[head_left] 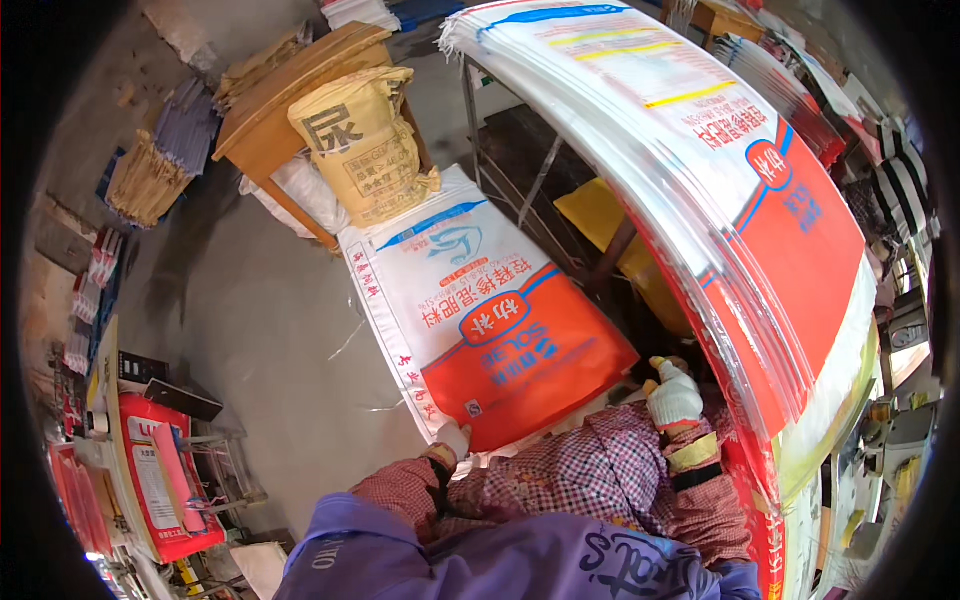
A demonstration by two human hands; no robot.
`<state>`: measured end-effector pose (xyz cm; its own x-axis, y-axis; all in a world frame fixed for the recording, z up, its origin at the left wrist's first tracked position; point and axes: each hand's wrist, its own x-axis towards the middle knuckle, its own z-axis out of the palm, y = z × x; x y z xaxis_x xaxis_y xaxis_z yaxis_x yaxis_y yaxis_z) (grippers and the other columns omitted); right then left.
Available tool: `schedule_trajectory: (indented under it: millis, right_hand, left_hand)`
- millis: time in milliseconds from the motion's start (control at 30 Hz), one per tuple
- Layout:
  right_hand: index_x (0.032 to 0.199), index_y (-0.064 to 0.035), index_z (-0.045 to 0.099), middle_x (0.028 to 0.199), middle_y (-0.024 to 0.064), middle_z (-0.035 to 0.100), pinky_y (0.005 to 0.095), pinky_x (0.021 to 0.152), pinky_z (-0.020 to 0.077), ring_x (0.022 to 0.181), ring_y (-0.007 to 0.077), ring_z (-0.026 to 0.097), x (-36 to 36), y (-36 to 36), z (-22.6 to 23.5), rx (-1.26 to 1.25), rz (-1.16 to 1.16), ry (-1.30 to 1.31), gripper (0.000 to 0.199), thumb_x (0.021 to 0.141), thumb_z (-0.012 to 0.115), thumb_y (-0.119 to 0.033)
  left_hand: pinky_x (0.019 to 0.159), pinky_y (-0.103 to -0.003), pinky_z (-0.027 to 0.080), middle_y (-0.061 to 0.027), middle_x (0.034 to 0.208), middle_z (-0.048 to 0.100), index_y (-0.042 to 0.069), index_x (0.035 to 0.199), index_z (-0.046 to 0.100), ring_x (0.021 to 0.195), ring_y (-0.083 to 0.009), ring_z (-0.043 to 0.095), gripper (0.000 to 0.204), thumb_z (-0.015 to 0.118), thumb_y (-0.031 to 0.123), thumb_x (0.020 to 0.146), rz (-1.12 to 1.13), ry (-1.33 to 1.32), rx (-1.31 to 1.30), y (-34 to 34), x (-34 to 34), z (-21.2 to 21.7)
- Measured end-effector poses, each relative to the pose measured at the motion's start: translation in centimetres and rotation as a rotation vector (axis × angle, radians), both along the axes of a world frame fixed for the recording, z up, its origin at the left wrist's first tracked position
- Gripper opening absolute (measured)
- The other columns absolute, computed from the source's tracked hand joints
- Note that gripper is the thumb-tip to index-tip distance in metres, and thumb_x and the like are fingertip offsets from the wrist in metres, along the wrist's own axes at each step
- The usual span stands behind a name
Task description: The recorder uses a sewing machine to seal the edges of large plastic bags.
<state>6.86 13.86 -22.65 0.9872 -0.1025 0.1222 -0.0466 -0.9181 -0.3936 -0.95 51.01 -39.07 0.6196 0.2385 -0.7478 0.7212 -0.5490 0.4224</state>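
A flat white and red woven sack [480, 265] lies in front of me on top of a low pile, with blue bands and red printing. At its near left corner is my left hand [455, 440]; its fingers look closed on the sack's edge and are partly hidden. My right hand [676, 397], in a white knit glove with yellowish fingertips, is off the sack's near right corner, above my checked apron. Its fingers are slightly bent and apart, and nothing shows in them. Close on its right rises a tall stack of similar flat sacks [690, 140].
A filled yellow sack [355, 145] stands at the far end of the low pile, against a wooden table [290, 85]. The tall stack rests on a metal frame [540, 175]. A red container [165, 490] is at the left. Bundled sacks [165, 150] line the far left wall.
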Motion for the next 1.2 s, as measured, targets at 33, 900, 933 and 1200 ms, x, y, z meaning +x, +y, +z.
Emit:
schedule_trajectory:
  millis: [33, 900, 933, 1200]
  right_hand:
    - [0.101, -0.0055, 0.06, 0.083, 0.0137, 0.06, 0.0343, 0.06, 0.0454, 0.068, 0.0278, 0.057, -0.2, 0.0, 0.0, 0.114, 0.004, 0.022, 0.03, 0.072, 0.06, -0.011]
    - [0.095, -0.0074, 0.06, 0.089, 0.0139, 0.061, 0.0336, 0.07, 0.0473, 0.08, 0.0297, 0.059, -1.7, -0.7, -1.2, -0.114, 0.089, 0.029, 0.025, 0.071, 0.064, -0.011]
    - [0.094, -0.008, 0.061, 0.089, 0.0138, 0.061, 0.0335, 0.07, 0.0472, 0.08, 0.0295, 0.059, -1.9, -0.9, -1.2, -0.106, 0.117, -0.009, 0.024, 0.071, 0.064, -0.011]
    - [0.094, -0.0066, 0.061, 0.094, 0.0141, 0.061, 0.0345, 0.072, 0.0481, 0.086, 0.0304, 0.059, -1.5, -0.7, -1.4, -0.062, -0.013, 0.15, 0.024, 0.071, 0.063, -0.011]
  left_hand:
    - [0.062, -0.042, 0.049, -0.0243, 0.084, 0.06, -0.004, 0.098, 0.054, 0.075, -0.0355, 0.061, 0.038, 0.053, 0.031, 0.083, -0.124, -0.147, 0.149, -0.5, 0.8, -1.0]
    - [0.07, -0.039, 0.048, -0.0153, 0.091, 0.059, -0.003, 0.103, 0.057, 0.082, -0.0278, 0.059, 0.061, 0.068, 0.048, 0.072, 0.658, 0.041, -0.58, 1.9, 2.7, -4.4]
    - [0.07, -0.039, 0.048, -0.0153, 0.091, 0.059, -0.003, 0.103, 0.057, 0.082, -0.0278, 0.059, 0.061, 0.068, 0.048, 0.072, 0.659, -0.017, -0.608, 1.6, 2.5, -4.6]
    - [0.1, -0.038, 0.026, -0.0132, 0.132, 0.043, 0.005, 0.126, 0.045, 0.124, -0.0259, 0.034, 0.068, 0.059, 0.051, 0.078, 0.621, 0.044, -0.722, -1.4, 0.3, -3.8]
